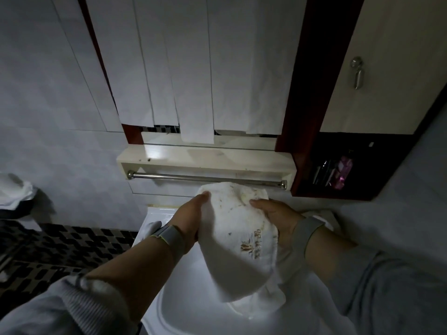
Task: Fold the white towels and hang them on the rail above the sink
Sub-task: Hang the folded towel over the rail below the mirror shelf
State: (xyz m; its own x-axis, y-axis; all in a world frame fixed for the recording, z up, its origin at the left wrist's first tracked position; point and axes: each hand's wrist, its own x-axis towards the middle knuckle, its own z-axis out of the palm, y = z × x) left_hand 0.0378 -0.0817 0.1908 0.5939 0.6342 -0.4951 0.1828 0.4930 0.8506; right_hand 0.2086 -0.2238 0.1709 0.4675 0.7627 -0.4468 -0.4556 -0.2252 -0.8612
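Observation:
A folded white towel [238, 240] with brownish stains and a gold logo hangs between both my hands above the white sink [191, 308]. My left hand [187, 220] grips its left edge, thumb near the top corner. Its right side is held by my right hand [278, 220]. The towel's top edge sits just below the chrome rail [183, 177], which runs under a cream shelf [205, 157]. Nothing hangs on the rail.
More white towels [14, 192] lie piled at the left edge on a dark stand. A dark cubby [338, 170] with small bottles sits right of the rail, under a cabinet door with a metal handle [357, 72]. White paper strips cover the mirror above.

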